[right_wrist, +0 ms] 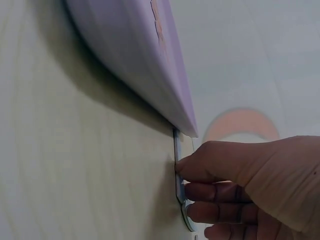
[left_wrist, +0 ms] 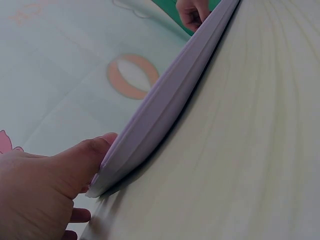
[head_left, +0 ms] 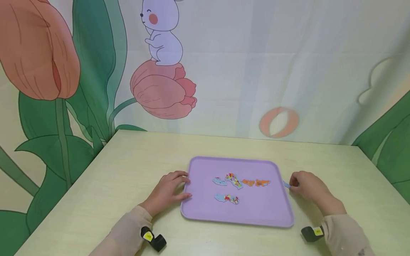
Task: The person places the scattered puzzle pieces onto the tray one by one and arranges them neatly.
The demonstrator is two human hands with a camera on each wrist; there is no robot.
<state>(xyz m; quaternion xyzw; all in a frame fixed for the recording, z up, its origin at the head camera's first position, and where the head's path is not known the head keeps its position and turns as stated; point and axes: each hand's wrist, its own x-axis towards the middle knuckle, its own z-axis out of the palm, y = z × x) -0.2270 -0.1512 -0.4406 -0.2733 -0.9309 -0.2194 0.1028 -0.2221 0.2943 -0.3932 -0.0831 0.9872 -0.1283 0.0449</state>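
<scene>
A purple tray (head_left: pixel 256 215) lies on the table with several thin, irregular puzzle pieces (head_left: pixel 234 180) on it, some light blue with bright multicoloured patches, others orange. At the tray's left side, my left hand (head_left: pixel 167 190) holds the rim, thumb and fingertips over the edge. Just past the tray's right rim, my right hand (head_left: pixel 308 186) pinches a flat, light-blue puzzle piece (head_left: pixel 286 184) close to the tabletop. The right wrist view shows this piece (right_wrist: pixel 178 187) under the thumb, one end right by the tray's edge; the curled fingers partly hide it.
The pale wooden table (head_left: pixel 144 153) extends around the tray. Behind it hangs a curtain (head_left: pixel 224 71) printed with tulips and a white rabbit. Each wrist carries a small black camera, such as the one (head_left: pixel 153 239) on the left sleeve.
</scene>
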